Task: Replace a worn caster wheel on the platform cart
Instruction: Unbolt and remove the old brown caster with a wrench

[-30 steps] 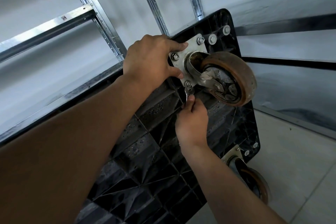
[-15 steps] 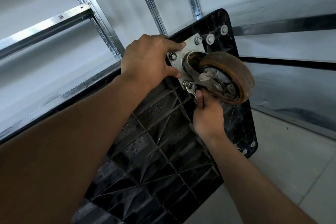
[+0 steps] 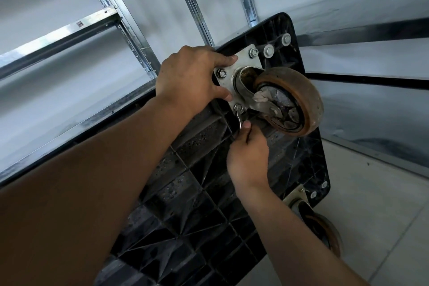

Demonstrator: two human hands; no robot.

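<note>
The black platform cart stands tipped on edge, its ribbed underside facing me. At its upper corner is the worn brown caster wheel on a silver mounting plate held by bolts. My left hand grips the plate's left edge, index finger and thumb lying on the plate. My right hand holds a small metal wrench whose head sits on the lower bolt of the plate.
A second brown caster sits at the cart's lower right corner near the tiled floor. Metal shelving uprights and rails stand behind the cart against a pale wall.
My right hand has swung the wrench back to the left and down from under the wheel. My left hand has stayed on the plate.
</note>
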